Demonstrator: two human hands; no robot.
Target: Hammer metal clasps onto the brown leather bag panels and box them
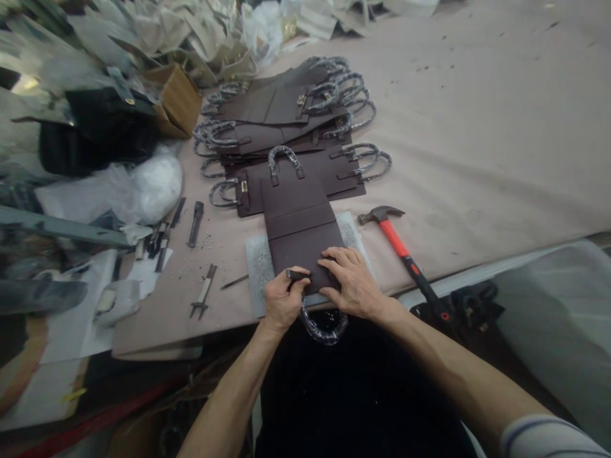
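Observation:
A dark brown leather bag panel (pixel 300 245) lies lengthwise in front of me, with a plastic-wrapped handle at each end. The near handle (pixel 324 331) hangs over the table edge. My left hand (pixel 285 298) is closed round a short dark punch-like tool (pixel 298 275), its end at the panel's near left part. Resting on the near right part of the panel, my right hand (pixel 352 280) has its fingers spread and bent. Under the panel is a pale, worn board (pixel 260 261), showing on both sides.
A claw hammer (pixel 394 238) with a red and black handle lies to the right. Behind, similar bag panels (pixel 272 105) are piled up. A hole-punch tool (pixel 204 292), a dark cylinder (pixel 195 224), a cardboard box (pixel 177 100) and a black bag (pixel 98 130) are at left.

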